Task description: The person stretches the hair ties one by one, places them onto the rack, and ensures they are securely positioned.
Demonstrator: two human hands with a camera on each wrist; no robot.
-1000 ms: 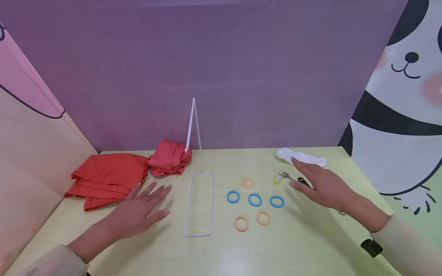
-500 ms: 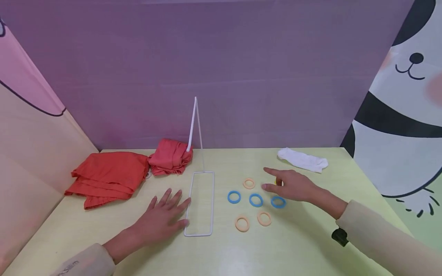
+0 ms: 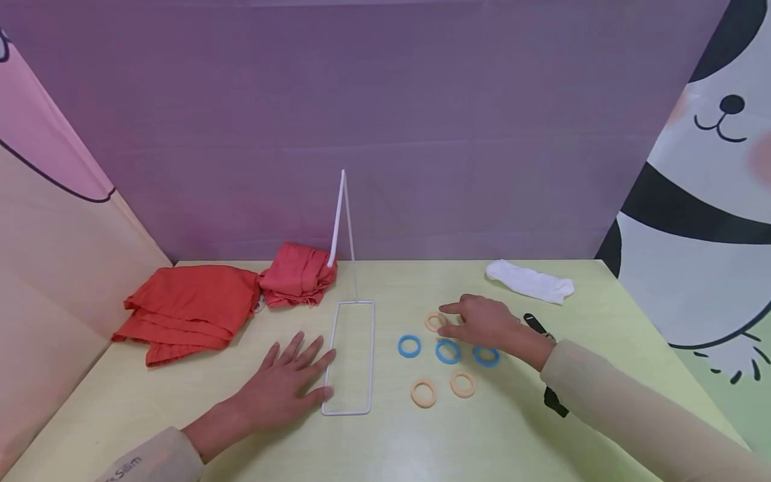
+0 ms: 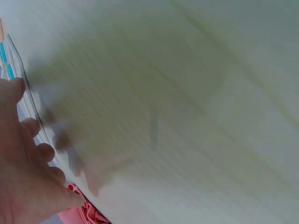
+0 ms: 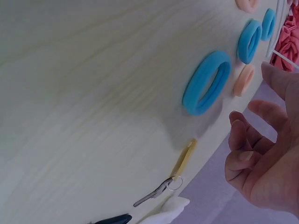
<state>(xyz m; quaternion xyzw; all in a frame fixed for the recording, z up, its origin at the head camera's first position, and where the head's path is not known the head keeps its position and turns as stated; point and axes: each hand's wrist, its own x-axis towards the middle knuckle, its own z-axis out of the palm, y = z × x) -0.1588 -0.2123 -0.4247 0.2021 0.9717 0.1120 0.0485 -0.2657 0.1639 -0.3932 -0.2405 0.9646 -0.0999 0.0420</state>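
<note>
My right hand (image 3: 482, 323), right of centre in the head view, points leftward, thumb and forefinger apart beside the upper peach ring (image 3: 428, 326); I cannot tell whether either tip touches it. The ring lies flat on the table (image 3: 301, 458), hole upward, just above a row of three blue rings (image 5: 192, 88); two lower peach rings (image 3: 413, 394) lie below that row. Near centre, the long axis of the stand's (image 3: 336, 217) base runs bottom to top; a thin upright rises at its upper end, and from the peak a thicker rod slants down and slightly left. My left hand (image 3: 283, 387), lower left of centre, has fingers spread, tips at the base's left side, contact unclear. Right wrist view: the key (image 5: 152, 194) points lower left from its yellow tag (image 5: 182, 160).
</note>
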